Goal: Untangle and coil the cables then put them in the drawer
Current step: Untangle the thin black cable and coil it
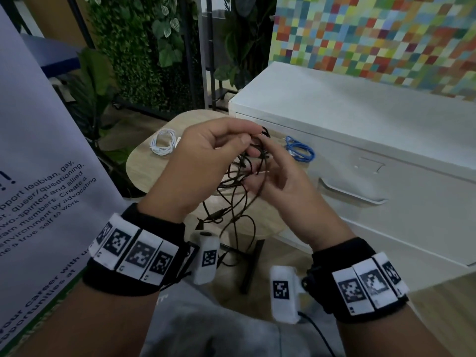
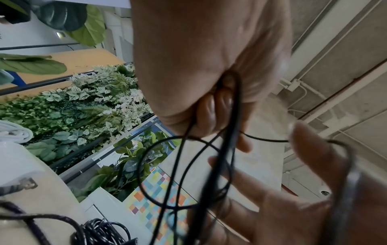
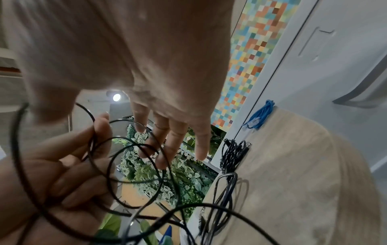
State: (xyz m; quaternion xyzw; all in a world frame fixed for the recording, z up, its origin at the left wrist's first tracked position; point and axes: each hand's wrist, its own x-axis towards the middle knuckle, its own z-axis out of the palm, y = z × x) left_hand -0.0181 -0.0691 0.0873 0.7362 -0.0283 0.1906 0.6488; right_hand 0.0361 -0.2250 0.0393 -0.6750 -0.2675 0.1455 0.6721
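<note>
Left hand [image 1: 206, 161] pinches black cable [image 1: 239, 191] loops, held above the desk [image 1: 144, 161]; right hand [image 1: 278, 181] fingers spread, threaded through them. Slack hangs down below both hands, tangled.

An office common area is showing here — a roll-up banner [image 1: 38, 161] printed with lines about career opportunities and supporting team members is standing at the left, a wall of artificial greenery [image 1: 144, 47] is filling the back, and a multicoloured pixel-pattern wall panel [image 1: 373, 34] is rising behind a white drawer cabinet [image 1: 360, 140] — with exposed conduit [image 2: 310, 92] running overhead.
</note>
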